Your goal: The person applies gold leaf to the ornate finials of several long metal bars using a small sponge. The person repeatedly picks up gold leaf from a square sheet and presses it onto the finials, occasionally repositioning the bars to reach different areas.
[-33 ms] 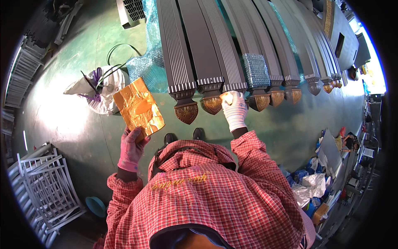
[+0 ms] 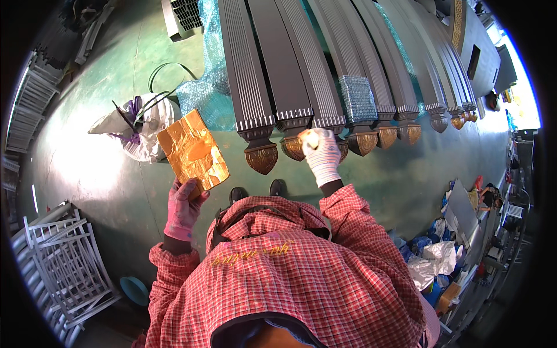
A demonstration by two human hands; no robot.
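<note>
My left hand [image 2: 183, 216], in a pink-stained glove, grips a flat rectangular board [image 2: 188, 139] by its near edge. The board is covered in shiny, wrinkled gold, with a smoother oval patch in the middle. My right hand [image 2: 322, 159], in a white striped glove, is closed on a small pale pad [image 2: 310, 138] with an orange-gold tinge. It is by the leaf-patterned gold tip of the third grey post [image 2: 318, 87] and hides much of that tip. To its left are the second post's gold tip [image 2: 292, 148] and the first post's darker gold tip [image 2: 261, 159].
More fluted posts [image 2: 362, 98] lie side by side toward the right, one banded with bubble wrap. Bubble wrap [image 2: 206, 95] and a white sack [image 2: 152, 124] are at left. White metal frames [image 2: 69, 261] stand lower left; crumpled sheeting [image 2: 435, 261] and a grey panel [image 2: 461, 203] lie at right.
My right hand has shifted a little left and toward me, with the pad in it, from the third post's end. My left hand and the board are almost unmoved.
</note>
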